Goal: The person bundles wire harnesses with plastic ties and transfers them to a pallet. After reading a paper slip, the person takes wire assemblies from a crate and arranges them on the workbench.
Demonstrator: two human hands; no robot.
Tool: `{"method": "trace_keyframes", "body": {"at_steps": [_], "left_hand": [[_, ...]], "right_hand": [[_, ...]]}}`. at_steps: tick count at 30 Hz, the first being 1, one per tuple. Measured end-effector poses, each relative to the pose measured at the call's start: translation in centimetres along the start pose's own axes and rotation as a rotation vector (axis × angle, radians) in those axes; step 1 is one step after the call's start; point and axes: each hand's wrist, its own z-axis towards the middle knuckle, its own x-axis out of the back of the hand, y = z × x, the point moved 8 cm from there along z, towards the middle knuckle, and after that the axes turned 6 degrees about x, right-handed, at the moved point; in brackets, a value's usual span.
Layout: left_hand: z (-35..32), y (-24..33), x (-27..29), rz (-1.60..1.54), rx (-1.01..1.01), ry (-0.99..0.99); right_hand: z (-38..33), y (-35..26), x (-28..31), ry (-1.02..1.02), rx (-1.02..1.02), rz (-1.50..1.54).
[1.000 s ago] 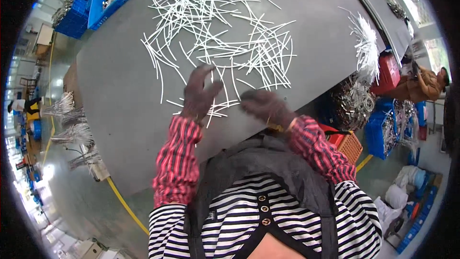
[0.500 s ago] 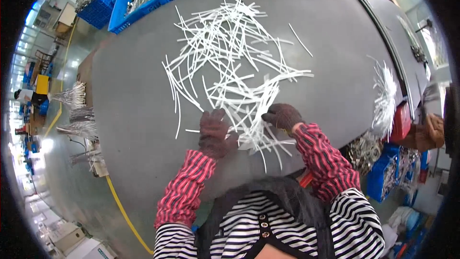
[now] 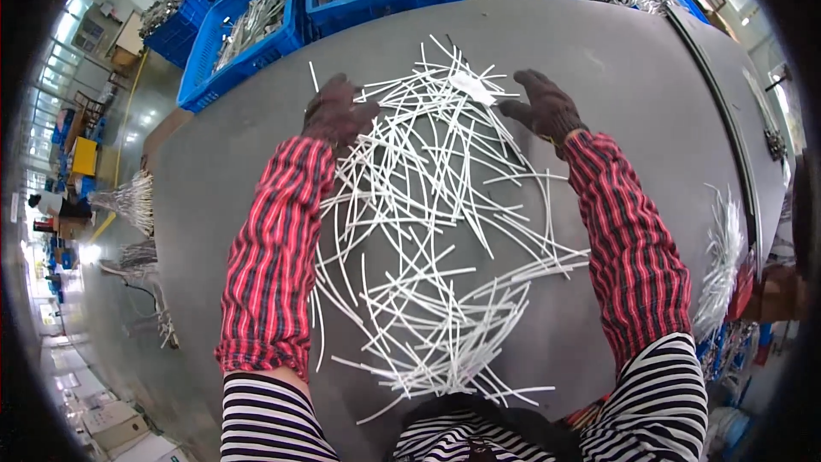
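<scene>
A loose heap of thin white tubes (image 3: 428,205) is spread over a grey table (image 3: 633,77). Both of my arms wear red striped sleeves and dark gloves and reach to the heap's far side. My left hand (image 3: 335,111) rests palm down on the tubes at the far left edge of the heap, fingers slightly curled. My right hand (image 3: 540,105) lies on the tubes at the far right edge, fingers spread, close to a small white tag (image 3: 473,85). Neither hand visibly grips anything.
Blue crates (image 3: 256,34) filled with metal wire parts stand beyond the table's far edge. Another bundle of white tubes (image 3: 723,265) lies at the table's right edge. Wire bundles (image 3: 128,201) sit on the floor at the left.
Both hands have moved from the near side of the heap out to its far edge, arms now stretched. The view has shifted forward over the table.
</scene>
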Motion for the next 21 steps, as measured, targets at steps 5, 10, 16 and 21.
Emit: {"method": "trace_keyframes", "body": {"at_steps": [5,10,16,21], "left_hand": [[8.2,0.2,-3.2,0.474,-0.06,0.062],[4.5,0.4,-7.2,0.425,-0.152,-0.223],[-15.7,1.8,-9.2,0.289,-0.39,-0.681],[-8.0,-0.4,-2.3,0.209,-0.061,-0.278]], "right_hand": [[7.5,-3.2,-3.8,-0.062,-0.039,-0.121],[6.1,-7.8,-7.1,-0.098,0.226,-0.037],[-10.0,-16.5,-3.9,-0.473,0.621,0.157],[-12.4,-9.4,0.7,-0.195,0.298,0.524]]}}
